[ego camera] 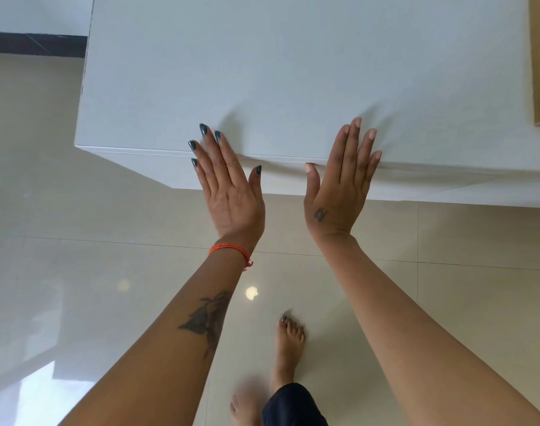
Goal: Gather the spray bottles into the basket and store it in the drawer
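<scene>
Plain white flat-topped cabinet (293, 72): left hand (228, 186) and right hand (342, 182) at its near edge, side by side, fingers straight, spread, holding nothing. Spray bottles, basket: not visible.

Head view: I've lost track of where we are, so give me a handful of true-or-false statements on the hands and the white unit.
1. Both hands are flat with straight fingers. True: the left hand and right hand are held out with fingers extended.
2. The left hand grips a spray bottle. False: it holds nothing, and no bottle or basket shows.
3. Both hands reach over the front edge of the white unit. True.
4. An orange band is on the right wrist. False: it is on the left wrist.
5. An open drawer shows below the hands. False: no open drawer is in view, only the unit's top and front edge and tiled floor.
</scene>
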The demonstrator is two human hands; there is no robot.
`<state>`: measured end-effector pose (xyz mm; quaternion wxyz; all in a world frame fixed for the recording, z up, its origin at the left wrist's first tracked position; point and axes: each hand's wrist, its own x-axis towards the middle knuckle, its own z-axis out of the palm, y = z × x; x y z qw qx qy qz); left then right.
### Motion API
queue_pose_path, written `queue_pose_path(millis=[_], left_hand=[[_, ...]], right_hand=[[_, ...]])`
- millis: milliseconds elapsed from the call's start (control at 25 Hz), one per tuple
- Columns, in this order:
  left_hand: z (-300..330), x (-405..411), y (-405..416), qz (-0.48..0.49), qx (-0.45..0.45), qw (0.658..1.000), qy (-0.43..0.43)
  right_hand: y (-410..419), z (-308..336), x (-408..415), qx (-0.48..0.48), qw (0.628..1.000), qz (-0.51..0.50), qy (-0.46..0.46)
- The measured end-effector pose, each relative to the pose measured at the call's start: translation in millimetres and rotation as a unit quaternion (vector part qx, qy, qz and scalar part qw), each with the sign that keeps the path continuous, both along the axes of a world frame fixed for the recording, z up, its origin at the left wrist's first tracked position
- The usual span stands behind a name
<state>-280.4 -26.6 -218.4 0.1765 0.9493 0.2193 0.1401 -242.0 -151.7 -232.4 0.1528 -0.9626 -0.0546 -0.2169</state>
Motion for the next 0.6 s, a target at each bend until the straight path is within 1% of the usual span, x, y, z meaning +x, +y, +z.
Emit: queue_pose_path(millis=[160,320,400,480,600], left_hand=[[-6,6,-11,0.044,-0.026,0.998,-0.024],[-4,6,-11,0.050,-0.035,0.998,-0.029],[1,3,-10,0.040,-0.037,0.998,-0.008],[12,-2,-6,0.013,-0.039,0.999,0.014],[37,-5,4,-0.038,-0.042,0.998,0.040]], right_hand=[[3,-6,5,-0.029,0.999,-0.022,-0.027],[4,-2,4,-0.037,0.999,-0.027,-0.016],[5,3,1,-0.026,0.999,-0.022,0.012],[3,18,-2,0.009,0.999,0.001,0.052],[-2,44,-10,0.041,0.990,0.074,0.113]])
